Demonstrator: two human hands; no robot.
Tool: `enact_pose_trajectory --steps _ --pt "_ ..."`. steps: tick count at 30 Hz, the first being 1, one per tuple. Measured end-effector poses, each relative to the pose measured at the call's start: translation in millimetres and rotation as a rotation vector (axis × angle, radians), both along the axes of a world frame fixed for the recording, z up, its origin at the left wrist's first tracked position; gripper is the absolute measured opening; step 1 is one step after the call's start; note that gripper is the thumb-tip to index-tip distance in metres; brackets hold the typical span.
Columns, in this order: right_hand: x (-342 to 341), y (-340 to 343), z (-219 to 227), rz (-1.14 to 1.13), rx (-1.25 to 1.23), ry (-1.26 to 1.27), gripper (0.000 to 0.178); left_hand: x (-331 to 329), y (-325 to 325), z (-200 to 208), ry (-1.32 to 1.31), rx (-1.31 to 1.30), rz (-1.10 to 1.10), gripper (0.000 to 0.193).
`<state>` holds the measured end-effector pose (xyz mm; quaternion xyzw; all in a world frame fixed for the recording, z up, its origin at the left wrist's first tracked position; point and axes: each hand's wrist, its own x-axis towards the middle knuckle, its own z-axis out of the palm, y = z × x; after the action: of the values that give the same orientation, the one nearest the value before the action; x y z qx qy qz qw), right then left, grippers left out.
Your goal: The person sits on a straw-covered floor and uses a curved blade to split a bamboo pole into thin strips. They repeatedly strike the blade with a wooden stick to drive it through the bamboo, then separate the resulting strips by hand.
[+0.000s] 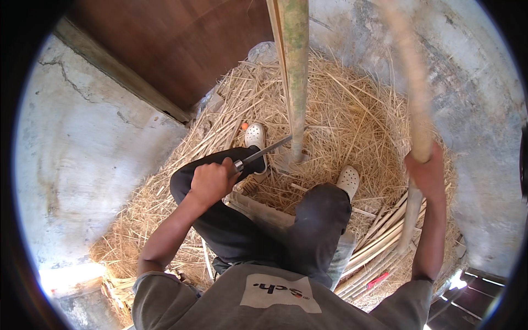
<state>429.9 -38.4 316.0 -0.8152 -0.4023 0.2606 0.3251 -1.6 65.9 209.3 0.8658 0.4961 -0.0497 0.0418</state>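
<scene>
Knife [263, 152] in left hand [210, 181], bamboo pole [296, 77]

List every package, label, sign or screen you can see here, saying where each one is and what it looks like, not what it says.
Printed patch: on the chest of the person's grey shirt, bottom centre; pale rectangle with dark lettering and a small red mark.
No packages, signs or screens show.

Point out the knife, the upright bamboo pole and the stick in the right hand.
knife [268, 150]: head view, middle of the blade.
upright bamboo pole [297, 71]: head view, green shaft above the blade.
stick [416, 104]: head view, blurred shaft above the right hand [424, 170].
</scene>
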Motion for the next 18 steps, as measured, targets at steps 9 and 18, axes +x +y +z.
enact_pose_trajectory --steps 9,18 --pt "-31.0 -35.9 -258.1 0.358 -0.345 0.041 0.066 18.5 3.8 5.5 -0.032 0.006 -0.075 0.035" --pt "25.4 -23.2 -75.5 0.149 -0.166 -0.101 0.049 17.7 -0.9 -0.5 -0.006 0.025 -0.066 0.035"
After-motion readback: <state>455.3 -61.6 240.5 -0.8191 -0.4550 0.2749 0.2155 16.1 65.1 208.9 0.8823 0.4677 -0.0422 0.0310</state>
